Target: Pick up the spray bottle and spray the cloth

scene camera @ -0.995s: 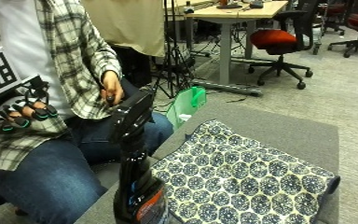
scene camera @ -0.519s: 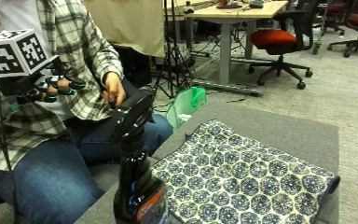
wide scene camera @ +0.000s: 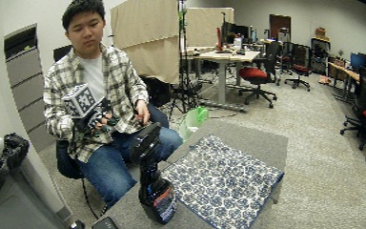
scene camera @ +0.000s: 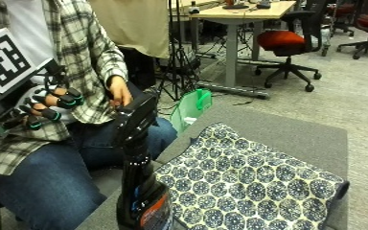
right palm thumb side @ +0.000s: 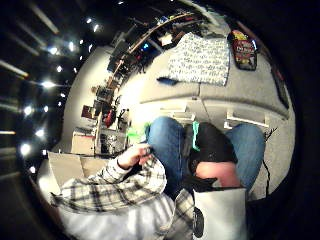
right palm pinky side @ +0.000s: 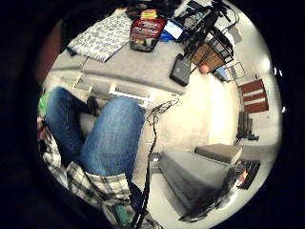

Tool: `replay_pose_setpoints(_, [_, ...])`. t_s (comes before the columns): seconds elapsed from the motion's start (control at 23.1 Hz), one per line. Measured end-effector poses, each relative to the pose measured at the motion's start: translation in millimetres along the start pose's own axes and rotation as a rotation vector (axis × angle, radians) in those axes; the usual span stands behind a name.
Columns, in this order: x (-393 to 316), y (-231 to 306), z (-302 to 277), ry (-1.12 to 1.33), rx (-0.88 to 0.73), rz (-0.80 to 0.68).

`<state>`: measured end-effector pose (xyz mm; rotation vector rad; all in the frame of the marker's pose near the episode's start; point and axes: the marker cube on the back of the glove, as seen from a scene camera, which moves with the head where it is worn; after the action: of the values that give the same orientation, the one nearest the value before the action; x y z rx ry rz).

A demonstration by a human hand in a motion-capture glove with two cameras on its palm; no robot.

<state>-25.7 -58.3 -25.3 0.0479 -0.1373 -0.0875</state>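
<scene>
Bottle [scene camera: 143,191], dark with a black trigger head, stands upright at the near edge of the grey table [scene camera: 299,136], just beside the patterned cloth [scene camera: 251,184] that lies flat on it. The right hand [scene camera: 43,103] hangs in front of the person's chest, well apart from the bottle, fingers loosely curled and holding nothing. The bare left hand [scene camera: 119,93] rests on the person's thigh. A green bag [scene camera: 193,106] sits on the carpet by the table; a desk [scene camera: 241,12] and red chair [scene camera: 286,40] stand behind.
</scene>
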Motion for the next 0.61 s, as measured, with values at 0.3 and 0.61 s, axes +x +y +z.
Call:
replay_pose_setpoints(0.3, [40.1,-69.8,-31.1,-0.122,0.080,0.096])
replay_pose_setpoints(0.61, [91.9,-141.9,-36.6,-0.310,0.039,0.057])
